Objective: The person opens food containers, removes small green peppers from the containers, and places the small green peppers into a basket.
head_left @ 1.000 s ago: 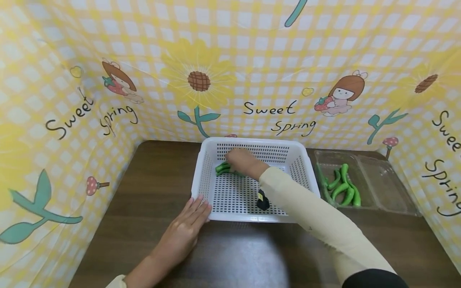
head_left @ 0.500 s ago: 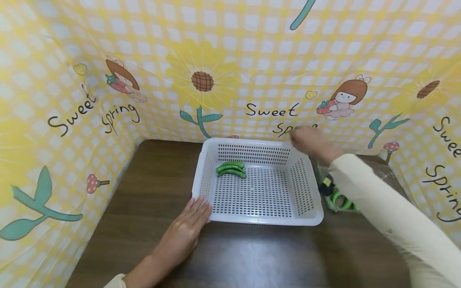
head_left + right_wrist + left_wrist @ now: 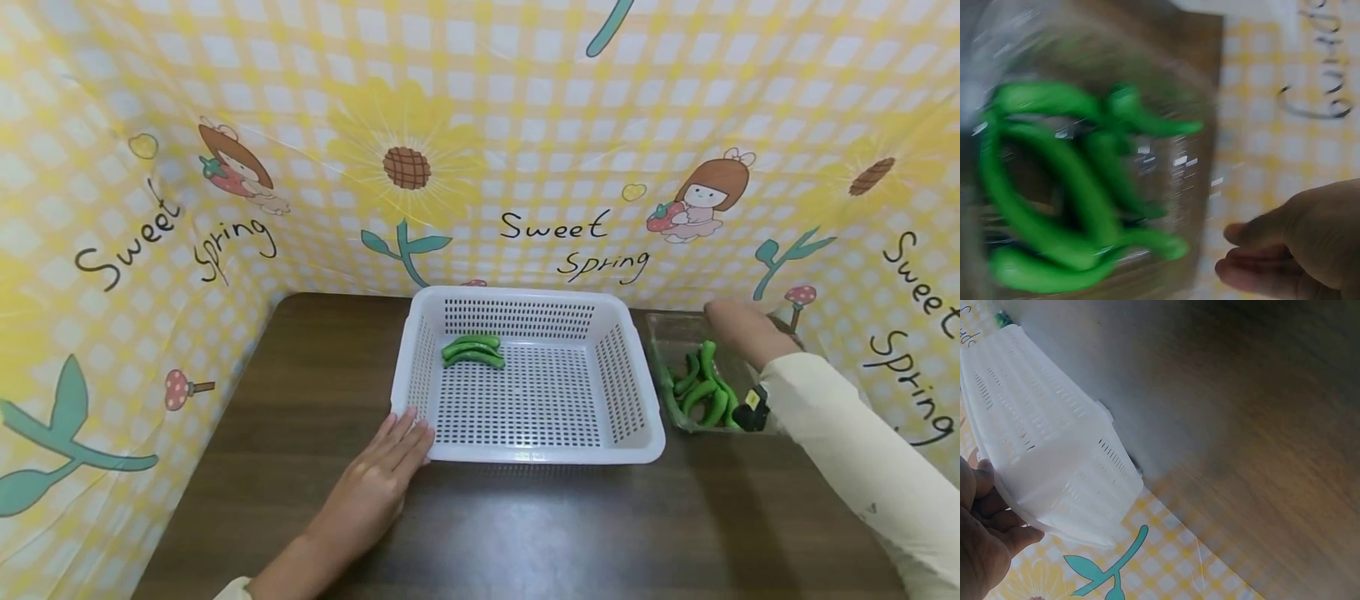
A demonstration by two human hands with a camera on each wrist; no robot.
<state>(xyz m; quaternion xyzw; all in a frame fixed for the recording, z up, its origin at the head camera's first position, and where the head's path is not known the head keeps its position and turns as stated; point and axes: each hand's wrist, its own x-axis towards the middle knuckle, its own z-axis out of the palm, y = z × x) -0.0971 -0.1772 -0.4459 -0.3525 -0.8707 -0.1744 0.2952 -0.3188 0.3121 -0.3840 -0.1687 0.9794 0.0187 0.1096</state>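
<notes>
My left hand [image 3: 380, 467] rests with straight fingers on the front left corner of the white plastic basket [image 3: 528, 456]. In the left wrist view its fingers [image 3: 1022, 536] touch the rim of the tilted-looking basket [image 3: 1047, 437]. Green chili peppers [image 3: 474, 351] lie side by side at the basket's back left. Over the clear plastic container [image 3: 660, 367] hovers my right hand [image 3: 742, 329], its fingertips hidden in the head view. Beside several loose green peppers [image 3: 1054, 181], the right wrist view shows the right hand [image 3: 1291, 247] with thumb and fingers apart, holding nothing.
The brown wooden table [image 3: 315, 375] carries the basket and, to its right, the container. Yellow checked cloth [image 3: 315, 167] walls the back and both sides. A black camera [image 3: 752, 408] sits on my right wrist.
My right hand has left the peppers in the basket and moved right, over the clear container. The left hand stays on the basket corner.
</notes>
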